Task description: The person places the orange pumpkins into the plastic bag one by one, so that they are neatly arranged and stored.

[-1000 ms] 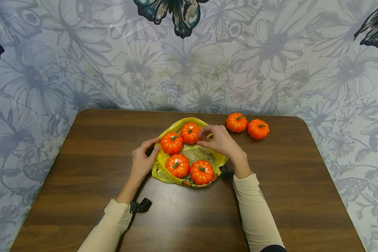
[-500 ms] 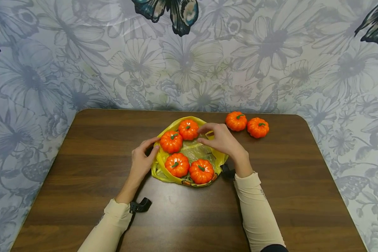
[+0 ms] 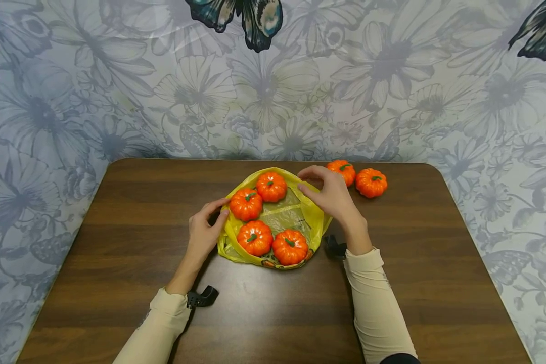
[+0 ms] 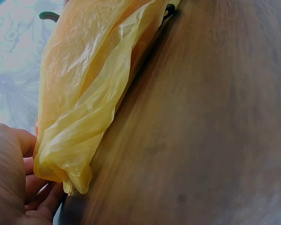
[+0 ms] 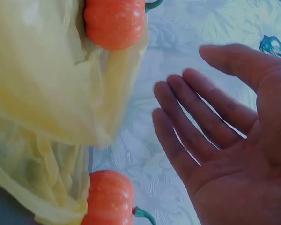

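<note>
A yellow plastic bag lies on the table with its mouth spread wide and the rim rolled down. Inside it sit several small orange pumpkins with green stems, such as the front left pumpkin and the back pumpkin. My left hand holds the bag's left rim; in the left wrist view its fingers curl at the folded edge of the yellow plastic. Over the back right rim is my right hand, thumb and fingers spread, nothing in it. The right wrist view shows those fingers extended, apart from the pumpkins.
Two more pumpkins lie on the table behind the right hand: the nearer one, partly covered by that hand, and another to its right. The brown wooden table ends at a wall with a flower pattern.
My right hand has left the back pumpkin inside the bag and moved right and back to the rim, towards the two outside pumpkins. My left hand stays at the left rim.
</note>
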`<state>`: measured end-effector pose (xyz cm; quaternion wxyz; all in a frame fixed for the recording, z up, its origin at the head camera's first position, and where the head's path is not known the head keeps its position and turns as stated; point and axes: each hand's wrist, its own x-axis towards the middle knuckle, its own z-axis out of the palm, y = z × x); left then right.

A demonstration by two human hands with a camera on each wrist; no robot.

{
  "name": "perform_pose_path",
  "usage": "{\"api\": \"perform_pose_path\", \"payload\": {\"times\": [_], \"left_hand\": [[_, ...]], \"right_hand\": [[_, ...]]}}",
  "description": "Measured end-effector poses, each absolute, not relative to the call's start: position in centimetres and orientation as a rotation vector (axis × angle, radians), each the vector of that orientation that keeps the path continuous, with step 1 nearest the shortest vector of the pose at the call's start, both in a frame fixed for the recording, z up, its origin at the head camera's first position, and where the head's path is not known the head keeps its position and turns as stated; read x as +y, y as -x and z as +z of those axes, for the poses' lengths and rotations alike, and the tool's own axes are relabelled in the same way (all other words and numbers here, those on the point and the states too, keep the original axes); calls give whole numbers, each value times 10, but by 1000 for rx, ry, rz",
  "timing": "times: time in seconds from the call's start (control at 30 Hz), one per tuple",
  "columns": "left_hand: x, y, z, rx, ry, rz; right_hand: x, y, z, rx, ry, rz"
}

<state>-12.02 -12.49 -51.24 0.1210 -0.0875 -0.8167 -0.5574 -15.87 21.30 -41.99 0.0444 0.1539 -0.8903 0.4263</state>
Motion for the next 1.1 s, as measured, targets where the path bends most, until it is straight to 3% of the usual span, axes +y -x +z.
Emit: {"api": "perform_pose_path", "payload": {"times": [0.37, 0.67, 1.1], "left_hand": [[-121, 120, -513, -2372, 235, -1599], [-111, 107, -479, -2365, 251, -1603], [-124, 121, -515, -2380, 259, -1604]], "right_hand": [[263, 155, -416, -2550, -226, 1215], [319, 141, -418, -2499, -51, 1077], [359, 129, -429, -2536, 18, 1050]]}}
